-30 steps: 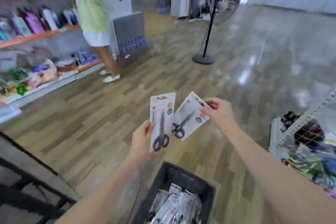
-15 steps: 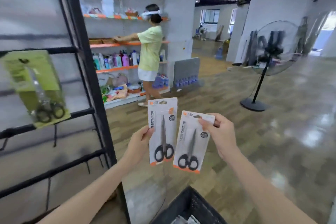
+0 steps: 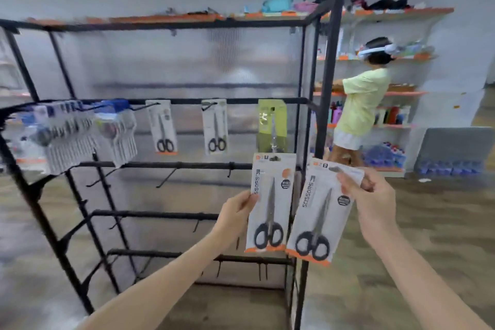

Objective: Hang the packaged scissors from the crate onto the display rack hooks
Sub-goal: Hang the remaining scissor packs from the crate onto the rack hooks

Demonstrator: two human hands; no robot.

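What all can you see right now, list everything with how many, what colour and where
Scissors packs in hand: two, white card with orange trim and black handles; one in the left grip, one in the right.
Scissors packs hung: two, white with black handles, on the upper rail hooks.
Green pack: one, yellow-green, hung right of those.
Blue-and-white packs: a dense bunch, count unclear, upper rail at left.
Display rack: one, black metal, ahead.
Bare hooks: several, black, lower rails.
Wall shelves: orange-edged, far right, stocked.
Other person: one, pale green top, at the shelves.
Left hand: holds its pack's left edge.
Right hand: pinches its pack's top.
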